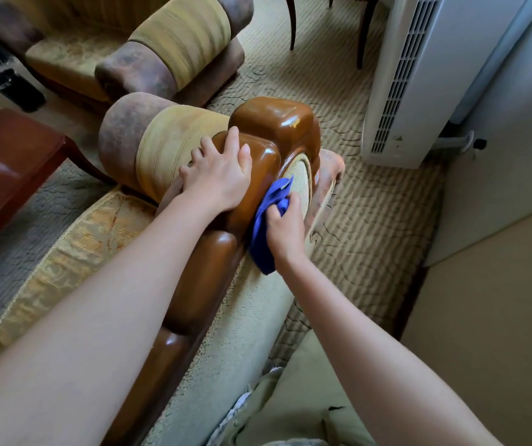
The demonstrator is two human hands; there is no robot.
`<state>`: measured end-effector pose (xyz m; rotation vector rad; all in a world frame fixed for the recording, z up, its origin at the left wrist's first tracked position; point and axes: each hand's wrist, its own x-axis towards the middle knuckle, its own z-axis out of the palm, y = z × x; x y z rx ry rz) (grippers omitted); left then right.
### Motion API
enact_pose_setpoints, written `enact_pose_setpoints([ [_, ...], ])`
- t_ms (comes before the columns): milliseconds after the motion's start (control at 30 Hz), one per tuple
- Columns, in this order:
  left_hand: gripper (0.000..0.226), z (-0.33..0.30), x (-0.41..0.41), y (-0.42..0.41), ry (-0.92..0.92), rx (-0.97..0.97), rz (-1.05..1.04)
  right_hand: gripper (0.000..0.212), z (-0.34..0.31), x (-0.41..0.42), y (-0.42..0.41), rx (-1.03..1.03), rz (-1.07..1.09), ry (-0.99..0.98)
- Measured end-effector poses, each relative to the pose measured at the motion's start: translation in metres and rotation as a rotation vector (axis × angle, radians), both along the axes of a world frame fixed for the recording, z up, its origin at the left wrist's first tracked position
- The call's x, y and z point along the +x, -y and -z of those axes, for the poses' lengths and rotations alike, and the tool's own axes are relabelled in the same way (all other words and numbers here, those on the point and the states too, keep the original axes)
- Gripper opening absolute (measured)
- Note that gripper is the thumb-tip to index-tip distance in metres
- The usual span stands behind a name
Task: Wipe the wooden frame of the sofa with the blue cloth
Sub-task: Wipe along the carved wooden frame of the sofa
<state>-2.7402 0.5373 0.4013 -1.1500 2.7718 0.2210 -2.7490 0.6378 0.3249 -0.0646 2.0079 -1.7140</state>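
Right hand (285,228) presses blue cloth (269,226) against wooden frame (258,175).

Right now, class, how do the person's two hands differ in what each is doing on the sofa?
The left hand lies open and flat on top of the glossy wooden frame, holding nothing; the right hand is closed around the blue cloth, pressing it against the frame's side. Both touch the same wooden frame.
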Motion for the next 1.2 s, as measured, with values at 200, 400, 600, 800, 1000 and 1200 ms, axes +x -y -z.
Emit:
enact_pose_setpoints([
  [200, 0.055, -0.016, 0.025, 0.013, -0.460, 0.272, -0.105, 0.016, -0.007, 0.074, -0.021, -0.057, -0.106, -0.085],
  [400, 0.041, -0.009, 0.101, 0.018, -0.341, 0.264, -0.226, 0.026, -0.019, 0.111, -0.019, -0.178, -0.183, -0.317],
  [600, 0.042, -0.007, 0.152, 0.013, -0.300, 0.257, -0.355, 0.020, -0.030, 0.069, 0.010, -0.123, 0.116, -0.299],
  [800, 0.048, 0.001, 0.177, 0.004, -0.166, 0.279, -0.361, 0.023, -0.013, 0.126, -0.012, -0.101, -0.043, -0.337],
  [1000, 0.045, -0.006, 0.184, 0.001, -0.194, 0.349, -0.400, 0.040, -0.011, 0.132, -0.010, 0.097, -0.288, -0.949],
  [1200, 0.043, -0.006, 0.186, -0.006, -0.180, 0.334, -0.439, 0.032, -0.031, 0.074, 0.023, 0.304, -0.148, -1.154],
])
